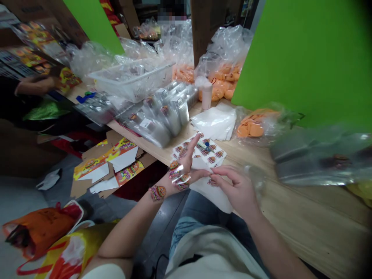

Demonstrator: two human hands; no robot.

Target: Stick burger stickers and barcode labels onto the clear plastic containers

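My left hand (190, 164) is held over the table edge with its fingers stretched out and its thumb reaching right. Burger-character stickers (157, 192) are stuck along its wrist and forearm. Against the thumb tip, my right hand (236, 186) pinches thumb and forefinger together; whatever lies between them is too small to make out. Below and behind the hands lies a sheet of the same stickers (213, 158), its pale lower part (222, 201) near my lap. A small blue-ended object (205, 145) rests on the sheet.
Clear plastic packs (154, 124) and a white basket (136, 83) stand at the back left. White sheets (216, 121), a pink bottle (207, 96) and a bag of orange discs (252, 126) are behind. Clear bags (322, 159) lie right. Another person's hand (37, 84) is far left.
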